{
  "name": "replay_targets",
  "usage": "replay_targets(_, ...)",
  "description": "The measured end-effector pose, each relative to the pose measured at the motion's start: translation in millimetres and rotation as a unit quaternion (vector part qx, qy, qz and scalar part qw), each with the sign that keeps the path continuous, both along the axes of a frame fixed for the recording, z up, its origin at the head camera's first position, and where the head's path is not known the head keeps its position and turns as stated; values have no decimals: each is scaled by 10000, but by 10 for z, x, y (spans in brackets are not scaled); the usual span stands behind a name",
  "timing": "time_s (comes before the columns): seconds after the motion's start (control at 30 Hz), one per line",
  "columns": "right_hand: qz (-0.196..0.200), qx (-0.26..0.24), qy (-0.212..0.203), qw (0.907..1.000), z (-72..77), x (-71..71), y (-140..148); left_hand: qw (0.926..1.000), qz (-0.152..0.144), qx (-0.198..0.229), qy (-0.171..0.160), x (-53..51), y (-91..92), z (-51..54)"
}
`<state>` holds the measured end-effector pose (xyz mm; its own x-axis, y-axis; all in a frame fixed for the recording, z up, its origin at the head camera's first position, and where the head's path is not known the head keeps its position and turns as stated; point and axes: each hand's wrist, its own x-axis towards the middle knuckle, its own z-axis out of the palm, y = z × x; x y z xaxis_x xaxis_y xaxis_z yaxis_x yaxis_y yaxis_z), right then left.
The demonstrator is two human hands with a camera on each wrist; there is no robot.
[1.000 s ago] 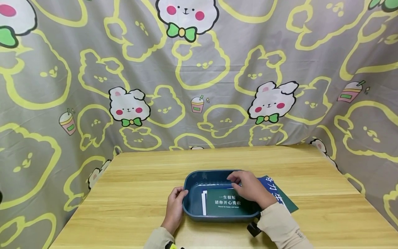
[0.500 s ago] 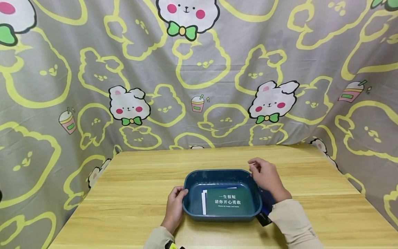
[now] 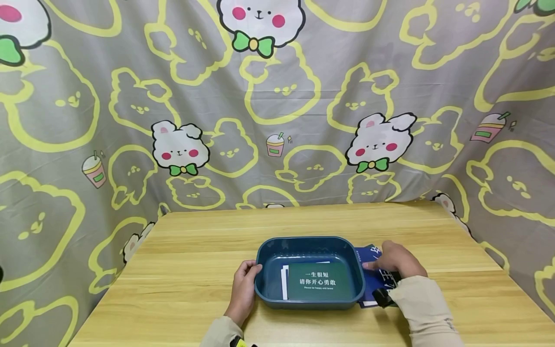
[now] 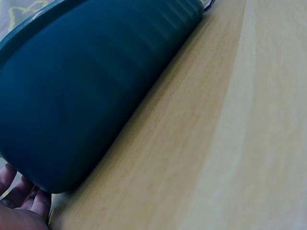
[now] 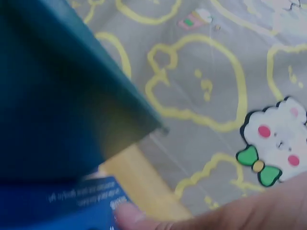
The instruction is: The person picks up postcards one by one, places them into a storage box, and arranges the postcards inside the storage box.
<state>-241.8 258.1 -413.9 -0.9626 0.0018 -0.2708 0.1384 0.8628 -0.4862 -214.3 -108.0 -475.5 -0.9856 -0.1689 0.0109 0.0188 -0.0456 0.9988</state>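
Observation:
A dark teal basin (image 3: 310, 305) stands on the wooden table, with several cards inside. The top one is a green card (image 3: 318, 282) with white lettering; white and blue edges show beneath it. My left hand (image 3: 244, 289) grips the basin's left rim, thumb on top; the left wrist view shows its curled fingers (image 4: 42, 203) by the basin wall. Right of the basin lies a blue card (image 3: 370, 282) with white characters. My right hand (image 3: 396, 260) is over it, fingers extended towards its left part. In the right wrist view a fingertip (image 5: 129, 214) touches the blue card (image 5: 57, 208).
The wooden table (image 3: 195, 270) extends around the basin. A grey patterned curtain (image 3: 234, 111) hangs behind and along both sides. A black strap piece (image 3: 382, 297) hangs at the right wrist, over the cards' near edge.
My right hand has come away from above the basin, passed over its far right corner, and lowered onto the blue card at the right. The left hand and basin stay put.

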Motion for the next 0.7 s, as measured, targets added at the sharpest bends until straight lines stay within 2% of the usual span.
replay_targets(0.2, -162, 84, -162, 9997, -95, -32, 94, 10000, 16, -28, 11, 10, 8, 8)
replay_targets(0.43, -641, -833, -7, 9945, -105, -4, 184, 10000, 3, -3, 16, 0, 4, 3)
replay_targets(0.7, -674, -1249, 477, 9887, -82, -31, 212, 10000, 24, -16, 21, 0, 8, 7)
